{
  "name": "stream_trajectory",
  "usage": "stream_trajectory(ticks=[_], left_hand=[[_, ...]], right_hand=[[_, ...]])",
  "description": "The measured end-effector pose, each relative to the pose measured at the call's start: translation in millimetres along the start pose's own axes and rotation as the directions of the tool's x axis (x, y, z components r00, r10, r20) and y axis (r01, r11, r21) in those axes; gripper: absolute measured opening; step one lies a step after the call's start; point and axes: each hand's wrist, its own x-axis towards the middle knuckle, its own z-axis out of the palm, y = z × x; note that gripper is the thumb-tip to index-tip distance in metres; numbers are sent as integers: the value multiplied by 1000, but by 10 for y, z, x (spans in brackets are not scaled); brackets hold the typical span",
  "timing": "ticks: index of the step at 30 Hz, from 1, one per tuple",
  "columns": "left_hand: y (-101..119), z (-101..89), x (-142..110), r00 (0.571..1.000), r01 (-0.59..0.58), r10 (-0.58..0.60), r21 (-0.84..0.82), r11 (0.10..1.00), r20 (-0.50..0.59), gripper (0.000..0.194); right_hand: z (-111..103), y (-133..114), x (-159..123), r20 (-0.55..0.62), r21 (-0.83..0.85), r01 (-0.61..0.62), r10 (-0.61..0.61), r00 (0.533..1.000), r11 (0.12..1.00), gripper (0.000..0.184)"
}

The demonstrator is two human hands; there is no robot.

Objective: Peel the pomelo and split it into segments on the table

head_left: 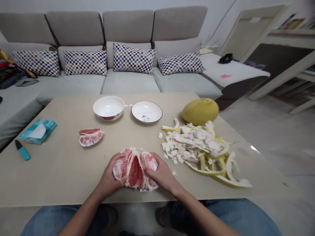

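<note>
A peeled red pomelo (136, 172) is held just above the table's near edge, split open at the middle so its red flesh shows between the white membranes. My left hand (112, 177) wraps round its left side, thumb at the front. On the right side my right hand (162, 173) grips it, with the thumb pressed near the split. A separated pomelo piece (90, 137) lies on the table to the left. To the right is a heap of white pith and yellow peel (197, 144).
Behind the pomelo stand a white bowl (108, 107) and a dark-rimmed plate (147, 111). A whole yellow pomelo (200, 111) sits behind the peel heap. At the left lie a tissue pack (38, 131) and a teal-handled knife (23, 150). A sofa (130, 82) borders the table's far side.
</note>
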Motion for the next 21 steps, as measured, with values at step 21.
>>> stream_trajectory(ticks=[21], left_hand=[[211,-215,-48,967,157,-253,-854,496,31,47]], right_hand=[[326,-125,-114,365,704,-347,104,925,620,46]])
